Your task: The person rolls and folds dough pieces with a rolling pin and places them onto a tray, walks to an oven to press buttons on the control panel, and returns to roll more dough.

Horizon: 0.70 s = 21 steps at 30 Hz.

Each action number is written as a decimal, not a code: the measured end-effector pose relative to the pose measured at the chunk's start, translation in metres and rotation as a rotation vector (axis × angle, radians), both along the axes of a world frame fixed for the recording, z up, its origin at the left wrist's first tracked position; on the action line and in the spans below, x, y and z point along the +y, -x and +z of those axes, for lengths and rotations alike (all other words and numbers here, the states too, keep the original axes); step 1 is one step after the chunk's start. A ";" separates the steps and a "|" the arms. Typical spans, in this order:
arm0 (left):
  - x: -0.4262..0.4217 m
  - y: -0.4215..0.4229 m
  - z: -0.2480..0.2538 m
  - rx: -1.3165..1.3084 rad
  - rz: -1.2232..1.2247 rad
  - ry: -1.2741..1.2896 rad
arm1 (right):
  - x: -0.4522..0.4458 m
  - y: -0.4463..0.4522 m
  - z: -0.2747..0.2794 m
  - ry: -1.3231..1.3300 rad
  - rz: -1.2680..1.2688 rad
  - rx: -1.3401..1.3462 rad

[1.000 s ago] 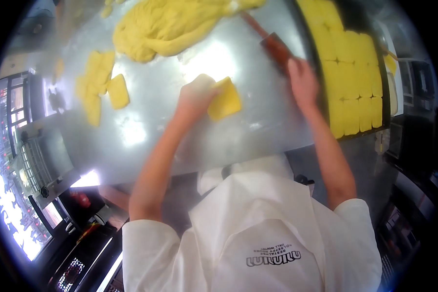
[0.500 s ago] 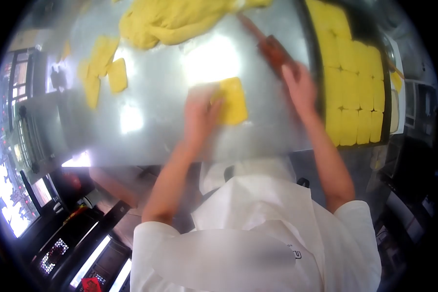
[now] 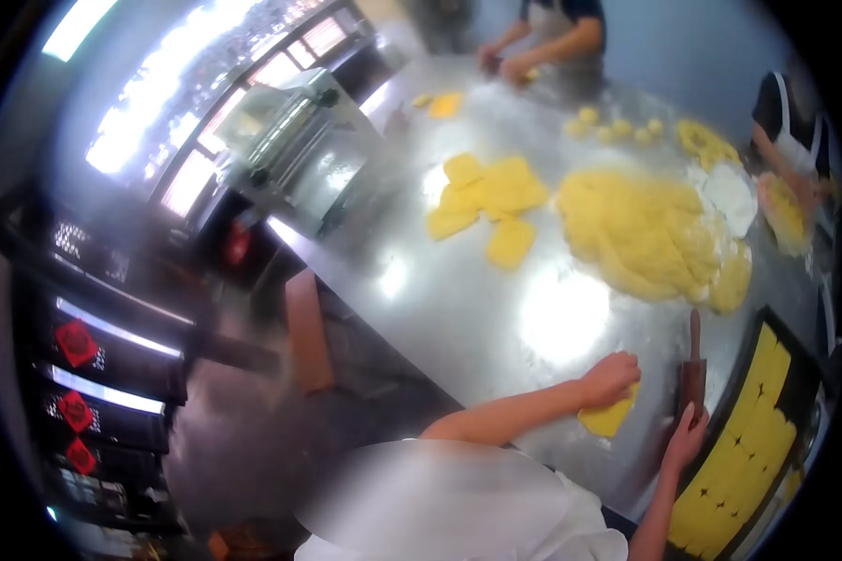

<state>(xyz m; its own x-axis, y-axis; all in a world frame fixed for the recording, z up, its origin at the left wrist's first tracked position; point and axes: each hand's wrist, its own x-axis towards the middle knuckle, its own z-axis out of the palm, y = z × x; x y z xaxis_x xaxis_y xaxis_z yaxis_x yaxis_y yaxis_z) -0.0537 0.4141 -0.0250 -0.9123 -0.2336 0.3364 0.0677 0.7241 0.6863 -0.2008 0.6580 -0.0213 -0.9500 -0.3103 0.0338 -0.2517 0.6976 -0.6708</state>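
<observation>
My left hand [image 3: 612, 376], its fingers curled closed, is at the upper edge of a flat, roughly square piece of yellow dough [image 3: 606, 420] on the metal table [image 3: 477, 327]. The fingertips are partly hidden. To its right, my right hand [image 3: 687, 438] grips the lower end of a dark wooden rolling pin [image 3: 693, 374]. The pin's thin far handle points away from me, and its near handle is hidden by the hand. Beyond both hands lies a large mound of yellow dough [image 3: 627, 229].
A black tray [image 3: 782, 360] of yellow dough squares stands at the right. Flat dough pieces [image 3: 486, 194] lie farther left. A machine [image 3: 299, 150] adjoins the table's left side. One co-worker [image 3: 561, 42] works at the far edge, another [image 3: 791, 131] at the right, near white flour [image 3: 728, 198].
The view has swung left and up, bringing the machine, co-workers and far table into sight. My left hand stays at the dough piece, and my right hand remains on the rolling pin.
</observation>
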 end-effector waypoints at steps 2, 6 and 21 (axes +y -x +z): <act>0.002 0.000 0.007 -0.001 0.027 0.024 | 0.001 -0.001 0.003 -0.006 0.000 -0.027; 0.020 -0.005 0.015 -0.095 0.069 0.082 | 0.000 0.003 -0.003 -0.040 -0.001 0.003; 0.044 -0.027 0.004 -0.255 -0.075 0.009 | -0.033 -0.039 0.062 -0.115 -0.039 0.172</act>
